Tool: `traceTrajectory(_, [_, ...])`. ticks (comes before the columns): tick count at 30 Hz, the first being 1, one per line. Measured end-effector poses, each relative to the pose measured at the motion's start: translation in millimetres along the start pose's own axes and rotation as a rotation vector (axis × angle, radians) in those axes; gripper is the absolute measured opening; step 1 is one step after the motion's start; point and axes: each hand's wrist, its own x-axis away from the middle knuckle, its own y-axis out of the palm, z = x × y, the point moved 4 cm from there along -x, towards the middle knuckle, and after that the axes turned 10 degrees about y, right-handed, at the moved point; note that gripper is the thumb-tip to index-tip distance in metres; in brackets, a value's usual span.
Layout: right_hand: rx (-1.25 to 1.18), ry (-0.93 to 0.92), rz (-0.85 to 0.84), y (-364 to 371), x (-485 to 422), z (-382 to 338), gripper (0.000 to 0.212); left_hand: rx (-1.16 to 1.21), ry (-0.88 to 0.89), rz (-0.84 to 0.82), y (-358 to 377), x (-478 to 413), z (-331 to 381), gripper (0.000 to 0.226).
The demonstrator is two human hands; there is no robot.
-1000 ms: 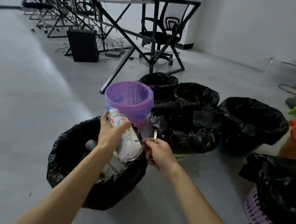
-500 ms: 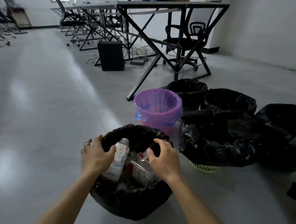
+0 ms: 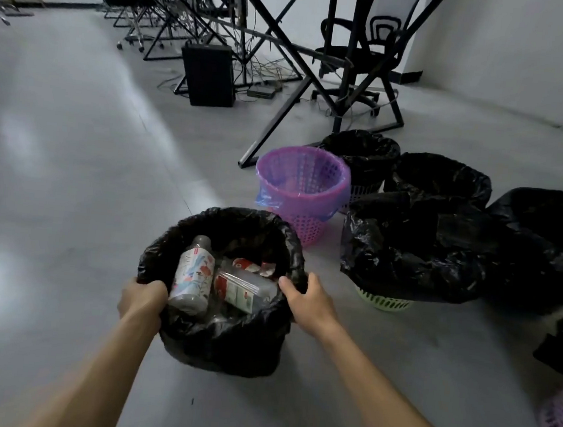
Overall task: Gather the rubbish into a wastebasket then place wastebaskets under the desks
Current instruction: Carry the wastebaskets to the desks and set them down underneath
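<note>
A wastebasket lined with a black bag [image 3: 223, 342] is in front of me, held off the grey floor. My left hand [image 3: 143, 299] grips its left rim and my right hand [image 3: 306, 301] grips its right rim. Inside lie empty plastic bottles: one with a pale patterned label [image 3: 193, 279] and one with a red and green label [image 3: 236, 288]. A purple wastebasket [image 3: 301, 189] with a clear liner stands just beyond. Black-framed desks [image 3: 288, 52] stand further back.
Several more black-bagged wastebaskets [image 3: 414, 246] crowd the floor to the right; one shows a green base. A black computer tower [image 3: 209, 74], cables and an office chair [image 3: 354, 51] sit under the nearest desk. Open grey floor stretches to the left.
My left hand has let go of the patterned bottle, which now lies in the basket. Both hands have moved out to the rim and grip it; the view has swung left.
</note>
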Motion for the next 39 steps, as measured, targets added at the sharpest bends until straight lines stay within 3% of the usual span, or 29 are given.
traceTrajectory(3, [-0.057,-0.042,-0.108,20,0,-5,0.053,0.146,-0.119,0.14,-19,-11,-6,0.048])
traceTrajectory(5, [-0.024,-0.032,-0.082,22,-10,1,0.057,0.246,-0.197,0.183,-20,-12,-5,0.066])
traceTrajectory(7, [-0.062,0.02,-0.011,10,-25,11,0.074,0.312,-0.222,0.172,-17,-9,-3,0.078])
traceTrajectory(9, [-0.255,0.129,0.111,-13,-44,27,0.097,0.286,-0.177,0.124,-9,-7,1,0.08])
traceTrajectory(13, [-0.819,0.323,0.315,-72,-65,45,0.064,0.398,-0.285,0.18,10,-4,9,0.107])
traceTrajectory(16, [-1.116,0.371,0.338,-99,-86,52,0.084,0.457,-0.297,0.145,26,0,15,0.104])
traceTrajectory(19, [-1.273,0.381,0.321,-118,-97,46,0.077,0.485,-0.283,0.136,36,4,17,0.096])
traceTrajectory(25, [-1.327,0.415,0.344,-130,-103,59,0.043,0.461,-0.22,0.117,51,-5,12,0.089])
traceTrajectory(28, [-1.327,0.411,0.364,-133,-92,59,0.012,0.468,-0.209,0.104,54,-5,13,0.086])
traceTrajectory(32, [-1.347,0.421,0.388,-131,-73,70,0.009,0.537,-0.23,0.077,55,-9,9,0.088])
traceTrajectory(36, [-1.262,0.464,0.474,-138,-54,107,0.025,0.588,-0.276,0.053,66,-6,10,0.083])
traceTrajectory(39, [-1.106,0.56,0.448,-145,-38,141,0.013,0.626,-0.434,-0.051,72,6,11,0.074])
